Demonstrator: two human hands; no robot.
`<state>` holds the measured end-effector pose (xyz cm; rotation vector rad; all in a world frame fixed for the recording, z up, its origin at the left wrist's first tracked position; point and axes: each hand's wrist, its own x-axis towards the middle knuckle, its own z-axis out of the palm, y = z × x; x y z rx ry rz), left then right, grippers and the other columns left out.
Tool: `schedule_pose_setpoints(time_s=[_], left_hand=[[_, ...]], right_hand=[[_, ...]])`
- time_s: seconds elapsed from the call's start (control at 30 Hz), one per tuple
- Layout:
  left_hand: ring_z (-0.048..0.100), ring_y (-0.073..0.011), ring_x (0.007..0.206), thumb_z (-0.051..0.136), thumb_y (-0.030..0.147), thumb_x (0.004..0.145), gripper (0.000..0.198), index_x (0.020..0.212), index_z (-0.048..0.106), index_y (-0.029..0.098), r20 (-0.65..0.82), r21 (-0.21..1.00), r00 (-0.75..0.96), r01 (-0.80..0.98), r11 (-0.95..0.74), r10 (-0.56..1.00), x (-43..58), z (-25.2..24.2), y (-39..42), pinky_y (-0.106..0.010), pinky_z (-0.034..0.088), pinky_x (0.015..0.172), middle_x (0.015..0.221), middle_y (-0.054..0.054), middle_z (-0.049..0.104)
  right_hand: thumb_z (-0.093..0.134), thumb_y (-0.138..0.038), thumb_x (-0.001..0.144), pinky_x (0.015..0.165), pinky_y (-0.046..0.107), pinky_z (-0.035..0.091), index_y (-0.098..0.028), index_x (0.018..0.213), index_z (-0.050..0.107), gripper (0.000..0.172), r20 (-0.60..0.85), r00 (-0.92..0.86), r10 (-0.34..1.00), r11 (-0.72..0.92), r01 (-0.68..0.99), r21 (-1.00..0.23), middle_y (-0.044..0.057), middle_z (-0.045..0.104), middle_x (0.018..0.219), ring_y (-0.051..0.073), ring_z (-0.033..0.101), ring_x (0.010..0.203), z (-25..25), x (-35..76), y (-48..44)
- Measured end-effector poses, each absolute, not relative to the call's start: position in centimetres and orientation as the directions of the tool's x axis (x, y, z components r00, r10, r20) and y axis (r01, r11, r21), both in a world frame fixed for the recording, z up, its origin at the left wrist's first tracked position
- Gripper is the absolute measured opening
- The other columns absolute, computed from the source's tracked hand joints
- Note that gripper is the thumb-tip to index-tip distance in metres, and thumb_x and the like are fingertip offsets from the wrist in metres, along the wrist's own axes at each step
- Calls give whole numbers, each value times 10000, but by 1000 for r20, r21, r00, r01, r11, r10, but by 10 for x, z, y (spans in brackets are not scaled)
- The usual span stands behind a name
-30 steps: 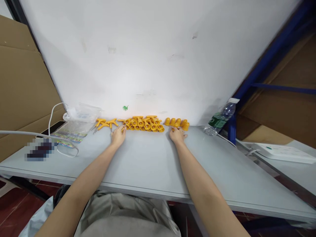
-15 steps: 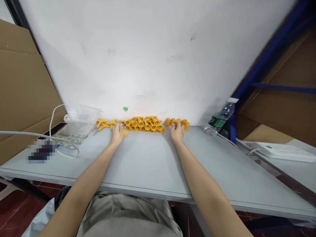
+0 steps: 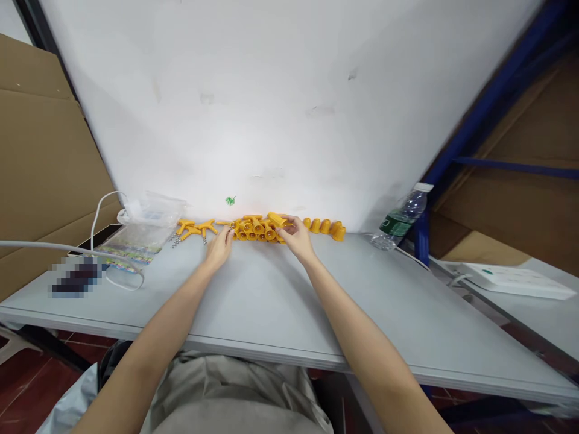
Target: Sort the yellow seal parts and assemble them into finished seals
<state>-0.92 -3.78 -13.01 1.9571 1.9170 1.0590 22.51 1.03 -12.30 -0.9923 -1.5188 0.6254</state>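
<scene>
Yellow cone-shaped pieces (image 3: 257,228) lie stacked on their sides against the white panel, open ends facing me. My right hand (image 3: 296,236) is over the right part of this stack, its fingers closed on a yellow cup (image 3: 276,220) held tilted. At the stack's left end is my left hand (image 3: 220,246), fingers closed around a yellow handle piece (image 3: 223,223) whose metal tip points right. Several loose yellow handles with metal screws (image 3: 190,230) lie left of it. A short row of yellow cups (image 3: 321,226) stands to the right of the stack.
A plastic bottle (image 3: 401,218) leans at the right, near a white power strip (image 3: 520,280). Clear plastic bags (image 3: 147,232), a white cable (image 3: 54,244) and a dark phone (image 3: 111,234) are at the left. A cardboard box (image 3: 45,169) borders the table's left side.
My right hand has moved left from the cup row to the stack, now with a cup in it. My left hand has shifted slightly right, and its handle piece has turned.
</scene>
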Motion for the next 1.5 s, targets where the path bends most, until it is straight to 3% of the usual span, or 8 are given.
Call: schedule_pose_setpoints(time_s=[0.2,0.37,0.53,0.73,0.93,1.13,1.27,1.5], left_hand=[[562,-239,1008,397,321,973,264,1040,637,235,432,422,103,855,-302,896,-13,-139,-32,-336,418,903,982,-71,624],[543,-254,1035,405,310,970,281,1081,656,252,384,250,141,935,-250,912,-10,-135,-33,-416,367,982,970,-83,607],[522,-257,1104,359,341,989,320,1160,627,297,339,172,130,965,-197,932,-5,-126,-41,-446,354,992,1078,-80,608],[529,-280,1105,352,357,990,347,1223,607,325,281,203,131,960,-192,951,2,-124,-47,-435,414,915,1139,-88,593],[547,-286,1085,392,320,978,340,1239,608,302,317,229,160,944,-239,935,2,-126,-48,-442,419,911,1129,-96,604],[564,-262,1047,447,128,901,375,1185,646,271,457,209,236,909,-362,858,-8,-137,-38,-459,417,944,1077,-87,614],[538,-247,1115,494,57,813,404,1143,653,229,601,243,273,833,-497,751,-16,-144,-28,-440,427,994,1147,-88,590],[484,-233,1256,463,-34,691,543,1144,617,223,724,351,161,751,-558,671,-18,-146,-22,-457,390,1096,1286,-83,533]], right_hand=[[677,-304,694,807,389,550,-222,1057,632,375,477,-224,850,519,204,-830,54,676,1087,191,651,814,-125,219,3],[674,-248,688,834,384,547,-213,1081,625,398,418,-365,832,501,169,-849,74,663,1169,221,670,946,-129,217,2],[663,-211,702,834,374,547,-209,1106,629,406,417,-421,806,515,150,-844,87,646,1221,224,667,988,-132,216,2],[643,-198,718,820,365,555,-205,1128,628,410,429,-441,788,526,122,-841,96,644,1228,224,665,1001,-134,213,1],[617,-188,754,853,384,544,-189,1155,633,401,443,-450,775,568,189,-801,103,673,1168,221,668,985,-132,212,1],[643,-227,785,860,398,532,-200,1110,681,329,490,-447,748,645,318,-695,93,696,1116,207,661,892,-132,212,1],[657,-265,796,831,384,535,-197,1101,689,315,502,-438,746,657,360,-662,90,700,1102,202,651,865,-134,211,2],[657,-258,801,809,376,538,-202,1094,687,300,560,-392,730,683,395,-614,91,703,1087,213,651,885,-136,209,3]])
